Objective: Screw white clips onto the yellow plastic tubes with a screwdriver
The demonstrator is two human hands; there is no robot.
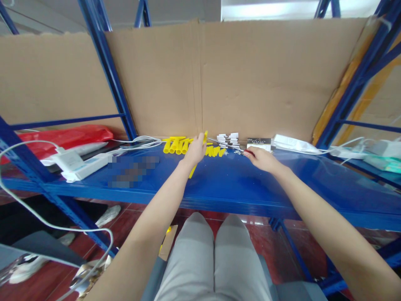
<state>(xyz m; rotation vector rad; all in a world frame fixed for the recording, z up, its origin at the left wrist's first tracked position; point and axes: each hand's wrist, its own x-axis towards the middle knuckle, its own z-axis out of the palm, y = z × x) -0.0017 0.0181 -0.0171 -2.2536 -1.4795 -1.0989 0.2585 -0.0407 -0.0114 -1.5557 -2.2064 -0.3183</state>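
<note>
My left hand (196, 151) is closed around a yellow plastic part (206, 135), whose upper end shows above the fingers. In my right hand (261, 159) is a screwdriver (249, 153), gripped by its red and dark handle. Its long thin shaft points left towards the yellow part; whether the tip touches it is unclear. Left of my left hand lie several yellow tube-shaped pieces (177, 146). Small pointed yellow pieces (215, 151) sit between my hands, near tiny silvery bits (238, 152) and white pieces with dark marks (228, 139). Another yellow piece (192, 172) shows below my left wrist.
The blue shelf (232, 179) is backed by cardboard (257, 79) and framed by blue posts. A black-and-white box (259, 143) and a white packet (294, 144) stand at the right. A power strip (89, 166), cables and a red bag (72, 136) lie left.
</note>
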